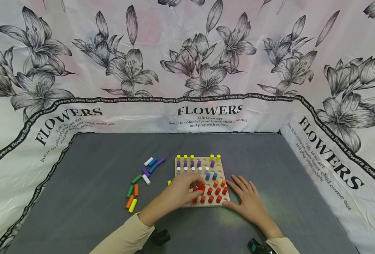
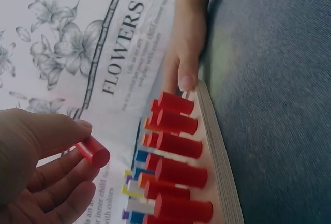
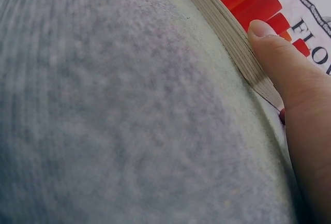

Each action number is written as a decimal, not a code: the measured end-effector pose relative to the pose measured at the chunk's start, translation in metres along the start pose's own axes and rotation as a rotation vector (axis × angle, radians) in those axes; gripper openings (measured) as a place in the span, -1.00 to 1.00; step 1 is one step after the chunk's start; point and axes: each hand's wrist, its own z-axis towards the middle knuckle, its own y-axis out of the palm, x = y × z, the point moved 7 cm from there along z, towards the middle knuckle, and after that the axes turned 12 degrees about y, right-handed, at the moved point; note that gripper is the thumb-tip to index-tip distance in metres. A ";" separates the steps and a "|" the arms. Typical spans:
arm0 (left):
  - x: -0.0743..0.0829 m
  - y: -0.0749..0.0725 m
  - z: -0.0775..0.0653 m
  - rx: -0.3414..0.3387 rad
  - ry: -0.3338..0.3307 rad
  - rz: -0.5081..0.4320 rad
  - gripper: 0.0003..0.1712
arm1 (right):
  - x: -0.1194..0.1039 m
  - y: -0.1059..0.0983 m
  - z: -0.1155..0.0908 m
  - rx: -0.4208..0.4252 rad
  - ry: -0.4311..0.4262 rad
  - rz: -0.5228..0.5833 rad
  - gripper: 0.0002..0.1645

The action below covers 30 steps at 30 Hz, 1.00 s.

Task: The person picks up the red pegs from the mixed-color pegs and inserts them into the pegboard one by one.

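A wooden pegboard carries rows of colored pegs, with yellow at the back, then purple, white, blue, orange and red toward the front. Over its front left part, my left hand pinches a red peg between thumb and fingers. The peg is tilted and apart from the standing red pegs in the left wrist view. My right hand lies with fingers spread at the board's right edge, its thumb at the front right corner. The left hand hides part of the board's left side.
Left of the board lie loose pegs: white, green, orange, yellow, blue and purple ones. A single yellow peg shows just behind my left hand. Flower-printed cloth borders the grey table surface.
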 end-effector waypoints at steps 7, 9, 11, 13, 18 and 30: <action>0.008 0.009 0.011 -0.017 -0.001 -0.025 -0.78 | 0.000 -0.001 0.000 -0.019 -0.001 0.014 -0.04; 0.009 0.013 0.014 -0.029 -0.008 -0.033 -0.78 | 0.001 -0.001 -0.001 -0.014 -0.010 0.020 0.01; 0.010 0.017 0.017 -0.041 -0.010 -0.036 -0.78 | 0.001 -0.002 -0.001 -0.006 -0.022 0.023 0.07; 0.012 0.022 0.019 -0.051 -0.001 -0.035 -0.79 | 0.001 -0.002 -0.001 -0.006 -0.033 0.020 0.12; 0.020 0.031 0.025 -0.060 0.042 -0.017 -0.80 | 0.001 -0.002 -0.002 -0.016 -0.046 0.023 0.14; 0.026 0.043 0.036 -0.052 0.099 0.002 -0.80 | 0.001 -0.002 -0.002 0.002 -0.062 0.036 0.09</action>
